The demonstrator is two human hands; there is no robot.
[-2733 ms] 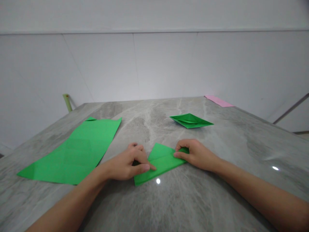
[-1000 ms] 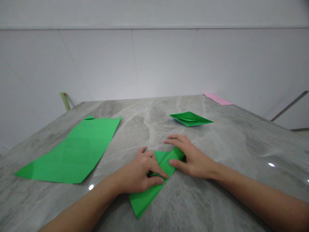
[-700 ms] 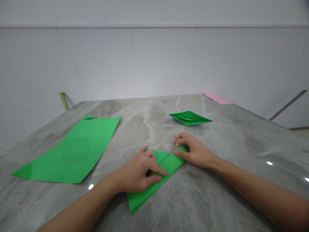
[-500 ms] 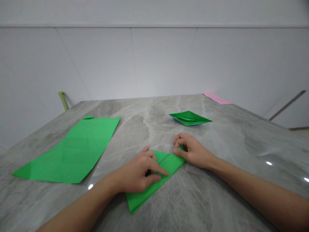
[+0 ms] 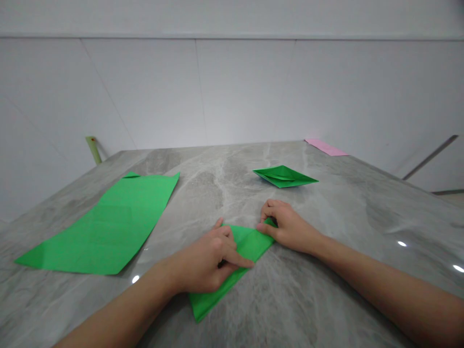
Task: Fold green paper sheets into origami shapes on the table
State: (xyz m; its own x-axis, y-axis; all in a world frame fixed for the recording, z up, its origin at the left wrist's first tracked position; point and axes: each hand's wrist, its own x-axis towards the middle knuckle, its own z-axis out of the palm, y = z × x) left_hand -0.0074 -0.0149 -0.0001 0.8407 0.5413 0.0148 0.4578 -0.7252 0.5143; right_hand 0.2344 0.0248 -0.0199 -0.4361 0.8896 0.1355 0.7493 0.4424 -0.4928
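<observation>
A folded piece of green paper [image 5: 250,244] lies slantwise on the table in front of me. My left hand [image 5: 212,261] rests on top of it and hides its middle. Its index finger is stretched out along the lower right folded edge, and the little finger points away at the far edge. The other fingers are partly bent. At the paper's upper right corner, my right hand [image 5: 284,224] is closed, with thumb and fingers pinching that corner. Beyond the right hand sits a green folded paper boat [image 5: 286,177], which neither hand touches.
A large green sheet of paper [image 5: 105,222] with lifted corners lies at the left. Pink paper [image 5: 326,147] is at the far right edge of the grey marbled table [image 5: 203,179]. A pale green post [image 5: 94,150] stands beyond the far left edge, before a white wall.
My left index finger has slid slightly down to the paper's folded edge, and the thumb has drawn in beneath it. The right hand keeps its pinch, almost unmoved.
</observation>
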